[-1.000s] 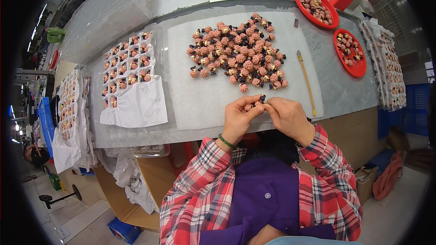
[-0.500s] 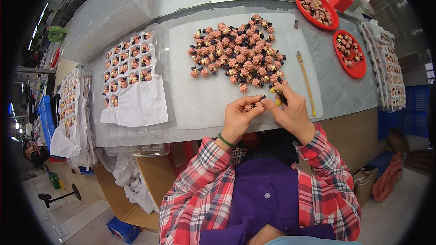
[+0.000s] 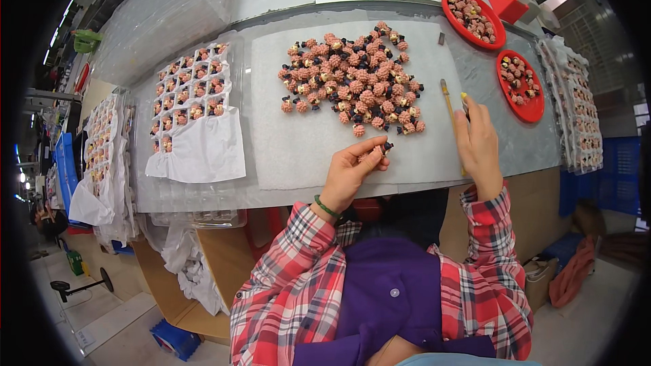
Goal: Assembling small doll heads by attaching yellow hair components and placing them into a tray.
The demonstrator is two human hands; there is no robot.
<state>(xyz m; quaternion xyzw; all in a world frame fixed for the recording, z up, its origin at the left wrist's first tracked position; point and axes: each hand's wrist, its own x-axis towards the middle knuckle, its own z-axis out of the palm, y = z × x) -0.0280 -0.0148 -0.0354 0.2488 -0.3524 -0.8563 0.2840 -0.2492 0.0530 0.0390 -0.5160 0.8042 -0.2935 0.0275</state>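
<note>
My left hand pinches a small figurine with a knobbly pink top and a dark end, held above the front of the white foam sheet. My right hand is off to the right, beside a thin yellowish stick lying on the sheet. Its fingers are closed around a small yellow-tipped tool, mostly hidden by the hand. Beyond both hands lies a heap of similar figurines, pink, cream and dark.
At left, a clear tray holds figurines in paper-lined cells, partly covered by white paper. Stacked clear trays stand behind it. Two red dishes of figurines and more filled trays are at right.
My right hand has moved away from the left hand, to the right, carrying the yellow-tipped tool. My left hand keeps the figurine, now more exposed, and has shifted slightly left.
</note>
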